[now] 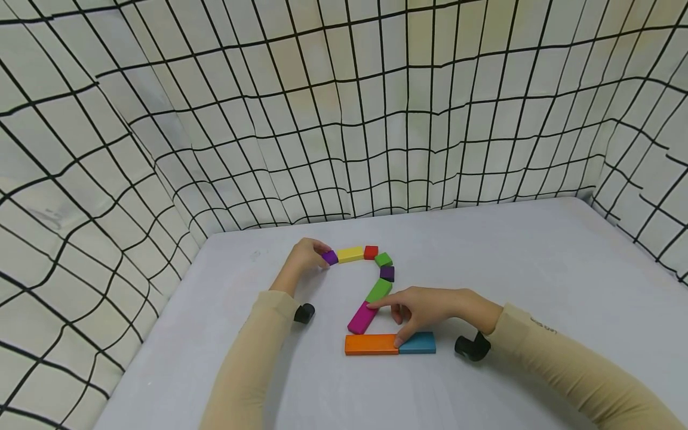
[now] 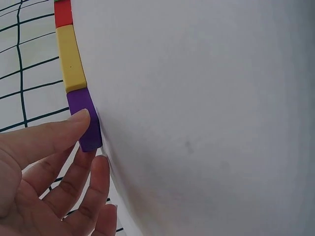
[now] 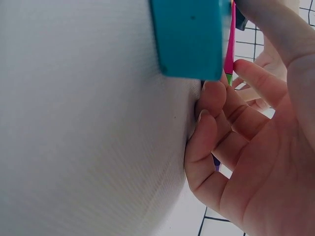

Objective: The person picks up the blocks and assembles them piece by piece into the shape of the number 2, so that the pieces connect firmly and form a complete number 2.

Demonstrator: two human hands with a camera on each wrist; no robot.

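Note:
Wooden blocks lie end to end in a figure-2 shape on the white table. At its upper left tip, my left hand (image 1: 309, 253) pinches a purple block (image 2: 84, 118) between thumb and fingers. That block meets a yellow block (image 1: 350, 255), followed by a red block (image 1: 371, 252). Lower down, my right hand (image 1: 430, 310) touches the magenta block (image 1: 361, 319) with its extended index finger. Its thumb rests on the orange block (image 1: 371, 344) near the joint with the blue block (image 1: 418, 343). The remaining right fingers bend loosely against the table.
A small green block (image 1: 384, 259), a dark purple block (image 1: 387, 273) and a longer green block (image 1: 379, 291) form the curve between red and magenta. White walls with black netting (image 1: 344, 125) border the table (image 1: 516, 257) at the back and sides.

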